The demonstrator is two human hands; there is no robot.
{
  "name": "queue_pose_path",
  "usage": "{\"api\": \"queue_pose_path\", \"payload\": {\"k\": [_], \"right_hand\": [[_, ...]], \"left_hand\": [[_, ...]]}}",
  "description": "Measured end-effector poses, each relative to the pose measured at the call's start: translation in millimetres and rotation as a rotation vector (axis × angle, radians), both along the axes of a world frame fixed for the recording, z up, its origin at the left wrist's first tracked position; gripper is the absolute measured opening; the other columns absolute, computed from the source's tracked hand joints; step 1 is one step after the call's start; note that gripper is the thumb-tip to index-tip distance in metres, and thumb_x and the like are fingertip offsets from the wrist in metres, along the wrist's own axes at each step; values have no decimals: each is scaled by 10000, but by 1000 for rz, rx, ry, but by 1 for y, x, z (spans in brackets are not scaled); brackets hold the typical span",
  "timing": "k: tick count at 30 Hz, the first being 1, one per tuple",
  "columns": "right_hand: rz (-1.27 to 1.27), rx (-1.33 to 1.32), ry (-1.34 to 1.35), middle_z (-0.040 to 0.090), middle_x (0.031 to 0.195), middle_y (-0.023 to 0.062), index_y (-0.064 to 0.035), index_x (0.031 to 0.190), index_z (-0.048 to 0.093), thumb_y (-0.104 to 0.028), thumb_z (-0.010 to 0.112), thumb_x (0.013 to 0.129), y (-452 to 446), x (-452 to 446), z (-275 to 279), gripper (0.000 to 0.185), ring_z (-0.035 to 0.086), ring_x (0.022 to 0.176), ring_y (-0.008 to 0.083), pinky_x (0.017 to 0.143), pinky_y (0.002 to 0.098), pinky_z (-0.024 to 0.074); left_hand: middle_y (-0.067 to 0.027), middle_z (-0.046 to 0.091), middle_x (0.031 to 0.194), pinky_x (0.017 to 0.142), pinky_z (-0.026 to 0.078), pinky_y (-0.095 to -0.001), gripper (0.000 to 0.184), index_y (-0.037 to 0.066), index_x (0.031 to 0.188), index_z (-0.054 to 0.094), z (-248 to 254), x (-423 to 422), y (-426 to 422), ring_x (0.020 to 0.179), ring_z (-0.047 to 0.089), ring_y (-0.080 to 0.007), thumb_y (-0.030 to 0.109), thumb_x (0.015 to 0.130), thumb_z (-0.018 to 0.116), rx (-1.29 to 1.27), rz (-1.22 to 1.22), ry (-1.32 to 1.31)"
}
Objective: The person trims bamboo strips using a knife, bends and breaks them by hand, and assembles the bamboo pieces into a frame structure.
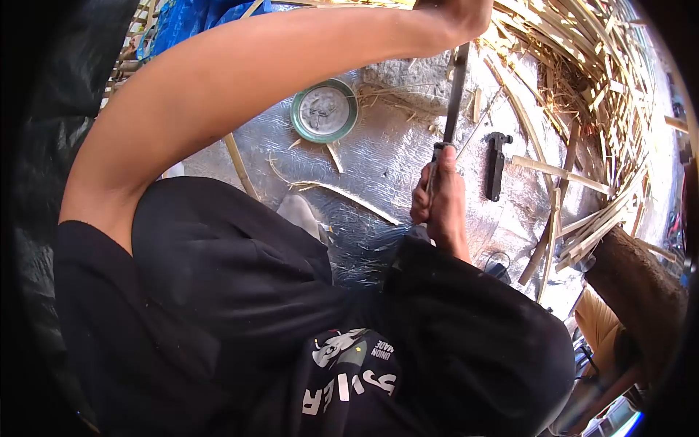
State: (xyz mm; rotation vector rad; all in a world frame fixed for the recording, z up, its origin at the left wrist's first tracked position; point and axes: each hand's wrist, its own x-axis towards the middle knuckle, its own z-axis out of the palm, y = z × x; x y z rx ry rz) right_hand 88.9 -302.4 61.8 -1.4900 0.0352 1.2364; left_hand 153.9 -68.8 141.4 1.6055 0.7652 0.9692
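My right hand point(443, 195) is closed around the handle of a long knife point(456, 98), its dark blade pointing away from me toward the top edge. My left arm stretches across the upper view, and my left hand point(457, 16) is bent at the wrist beside the blade's far end. The frame edge cuts off its fingers, so what they hold or touch is hidden. A grey stone block point(415, 81) lies just left of the blade. Right of my right hand lies a narrow black object point(496, 166) whose kind I cannot make out.
A green-rimmed round dish point(348, 130) sits on the shiny floor sheet point(378, 164). Split bamboo strips point(619, 109) are heaped along the right, with loose strips point(561, 175) nearby. A thick log point(635, 273) is at lower right. Blue plastic point(182, 25) lies upper left.
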Motion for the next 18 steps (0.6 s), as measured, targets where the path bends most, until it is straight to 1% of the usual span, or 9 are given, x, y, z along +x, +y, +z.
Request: {"api": "queue_pose_path", "payload": {"k": [2, 4, 5, 6, 8, 10, 13, 16, 18], "right_hand": [[-61, 55, -5, 366, 478, 8, -97, 787, 432, -722, 368, 945, -6, -1, 0, 647, 321, 336, 128, 338, 289, 288], [-92, 209, -213, 411, 487, 35, -63, 727, 457, -667, 371, 978, -13, 0, 4, 660, 394, 371, 127, 353, 282, 311], [-97, 279, -268, 431, 490, 48, -64, 699, 453, -673, 366, 976, -16, 0, -5, 674, 414, 382, 132, 363, 276, 326], [-97, 267, -262, 431, 490, 48, -64, 699, 453, -673, 366, 976, -13, 0, -11, 674, 414, 382, 132, 363, 276, 326], [83, -48, -117, 443, 491, 53, -72, 667, 450, -662, 376, 979, -2, 0, -21, 672, 437, 394, 136, 377, 270, 347], [66, -42, -196, 434, 486, 41, -80, 650, 466, -602, 400, 1003, -1, -2, -25, 633, 438, 387, 139, 374, 275, 355], [-21, 17, -170, 438, 475, 43, -84, 666, 468, -622, 387, 996, -2, -1, -1, 636, 426, 362, 141, 345, 284, 343], [-123, 286, -290, 435, 479, 47, -78, 702, 459, -607, 370, 1005, -9, 2, 12, 616, 430, 363, 142, 323, 289, 324], [-211, 290, -148, 440, 495, 47, -68, 699, 457, -623, 381, 996, -9, 1, -13, 634, 441, 373, 149, 339, 291, 341]], "left_hand": [[-155, 496, 461, 452, 366, -455, 722, -1, 567, 534, -3, 6, 5, 432, 507, -290, 503, 1040, 323, -14, -38, 11], [-183, 542, 507, 478, 391, -459, 708, -17, 641, 568, -1, 3, 1, 483, 551, -327, 510, 1040, 315, 191, 203, -43], [-208, 569, 546, 502, 408, -459, 700, -36, 706, 583, -1, -2, 6, 533, 578, -357, 516, 1038, 312, -29, -67, -35], [-208, 569, 546, 502, 408, -459, 700, -36, 706, 583, -8, 1, 5, 533, 578, -357, 516, 1038, 312, -40, -67, -29], [-187, 524, 495, 479, 392, -457, 718, -30, 645, 562, -9, 10, 1, 474, 540, -326, 516, 1039, 310, 113, 149, 18], [-128, 420, 419, 442, 369, -456, 732, -5, 544, 508, -7, -1, 7, 382, 437, -249, 490, 1045, 308, 58, -41, 0], [-184, 504, 482, 478, 406, -460, 699, -30, 616, 554, -5, -1, 4, 445, 519, -308, 464, 1048, 314, 71, -68, -10], [-288, 635, 730, 581, 458, -476, 620, -61, 810, 622, -12, 13, 2, 688, 622, -436, 427, 1051, 326, 296, 142, -231], [-235, 599, 597, 529, 443, -463, 657, -47, 714, 609, -9, 10, 3, 563, 599, -376, 432, 1054, 315, 174, 26, -138]]}}
